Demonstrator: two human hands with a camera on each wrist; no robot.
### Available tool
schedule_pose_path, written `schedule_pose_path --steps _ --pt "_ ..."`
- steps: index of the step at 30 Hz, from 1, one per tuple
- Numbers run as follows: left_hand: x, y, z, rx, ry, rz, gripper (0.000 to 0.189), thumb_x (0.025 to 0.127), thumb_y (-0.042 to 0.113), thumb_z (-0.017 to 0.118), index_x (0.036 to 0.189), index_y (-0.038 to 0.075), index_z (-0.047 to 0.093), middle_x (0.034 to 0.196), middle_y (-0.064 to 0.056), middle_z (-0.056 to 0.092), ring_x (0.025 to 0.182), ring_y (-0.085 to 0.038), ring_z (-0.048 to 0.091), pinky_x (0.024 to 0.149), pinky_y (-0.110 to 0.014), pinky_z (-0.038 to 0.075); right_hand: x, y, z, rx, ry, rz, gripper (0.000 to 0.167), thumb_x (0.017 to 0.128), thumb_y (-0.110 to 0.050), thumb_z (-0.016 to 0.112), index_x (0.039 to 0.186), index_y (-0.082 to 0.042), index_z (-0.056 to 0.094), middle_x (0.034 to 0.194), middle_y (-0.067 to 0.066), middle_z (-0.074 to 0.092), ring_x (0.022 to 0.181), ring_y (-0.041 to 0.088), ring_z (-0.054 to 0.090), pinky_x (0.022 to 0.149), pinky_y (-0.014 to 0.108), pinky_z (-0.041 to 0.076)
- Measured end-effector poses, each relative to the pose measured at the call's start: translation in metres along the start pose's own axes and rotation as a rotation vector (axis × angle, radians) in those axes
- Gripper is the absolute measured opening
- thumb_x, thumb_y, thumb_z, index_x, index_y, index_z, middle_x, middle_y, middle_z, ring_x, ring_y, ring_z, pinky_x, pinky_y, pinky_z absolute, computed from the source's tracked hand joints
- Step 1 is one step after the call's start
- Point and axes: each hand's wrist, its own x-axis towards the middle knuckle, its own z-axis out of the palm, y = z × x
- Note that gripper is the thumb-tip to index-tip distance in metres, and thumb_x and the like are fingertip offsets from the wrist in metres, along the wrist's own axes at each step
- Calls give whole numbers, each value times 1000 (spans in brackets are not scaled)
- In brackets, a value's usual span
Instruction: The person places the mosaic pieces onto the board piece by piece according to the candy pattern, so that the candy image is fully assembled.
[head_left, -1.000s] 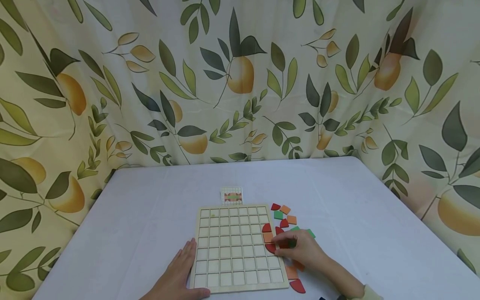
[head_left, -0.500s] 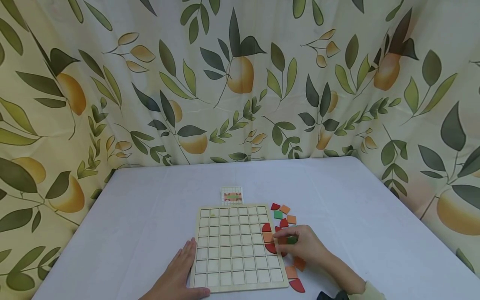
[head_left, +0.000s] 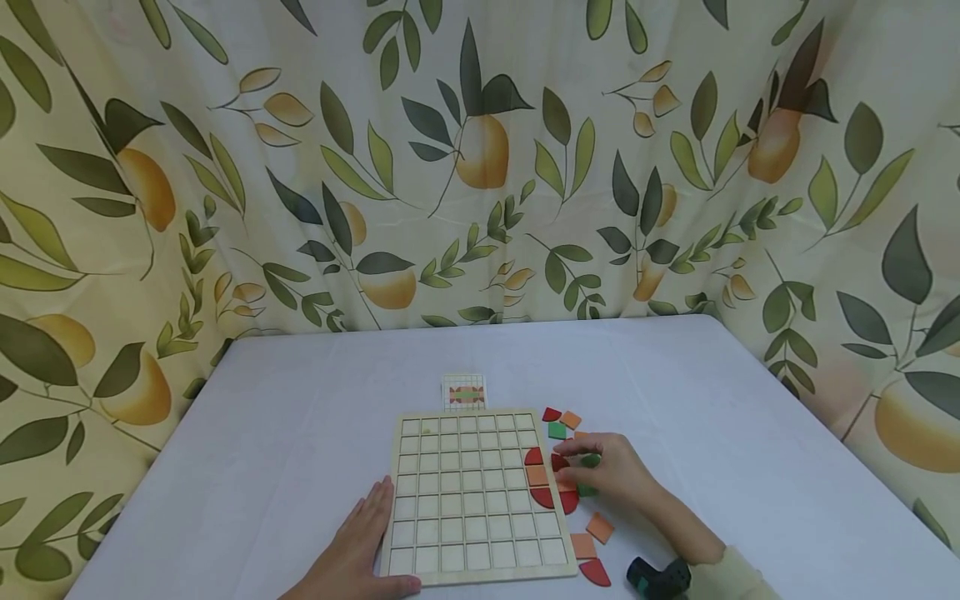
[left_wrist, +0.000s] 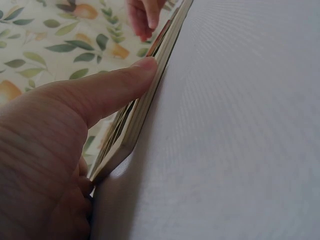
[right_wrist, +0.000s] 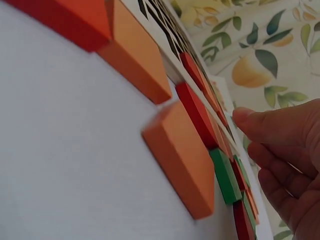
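The wooden grid board (head_left: 465, 577) lies on the table. My left hand (head_left: 351, 542) rests along its left side with straight fingers, and the thumb (left_wrist: 117, 87) touches the front edge. In the board's right column sit a red quarter-round piece (head_left: 533, 456), an orange square (head_left: 536, 476) and another red quarter-round (head_left: 542, 497). Just right of the board, my right hand (head_left: 607, 468) hovers over loose pieces, thumb and forefinger apart around a red quarter-round piece (head_left: 559, 461). In the right wrist view I see nothing held by those fingers (right_wrist: 272, 122). Pieces under the palm are partly hidden.
Behind the board lies a small pattern card (head_left: 465, 393). Loose pieces line the board's right side, among them a green square (head_left: 557, 430), an orange square (head_left: 600, 527) and a red quarter-round (head_left: 595, 572). A black device (head_left: 658, 577) is by the right wrist.
My right hand has drawn back from the board's right edge and moved slightly up and right. Red and orange pieces beneath it show more. The left hand stays put.
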Motion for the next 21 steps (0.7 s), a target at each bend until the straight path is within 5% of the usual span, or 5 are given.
schedule_pose_path --steps 13,21 --pt "1 1 -1 -11 -14 -20 123 65 66 68 143 -8 9 149 -22 12 137 -36 7 91 -2 -14 12 9 -7 -31 61 102 30 74 -14 78 102 -8 70 96 1 66 93 20 58 82 40 49" --pt "1 0 -1 -8 -12 -22 123 64 66 68 143 -8 9 149 -23 13 136 -36 8 90 -2 -14 16 15 -10 -59 39 73 31 74 -9 76 105 -8 70 100 2 66 99 24 57 83 39 49"
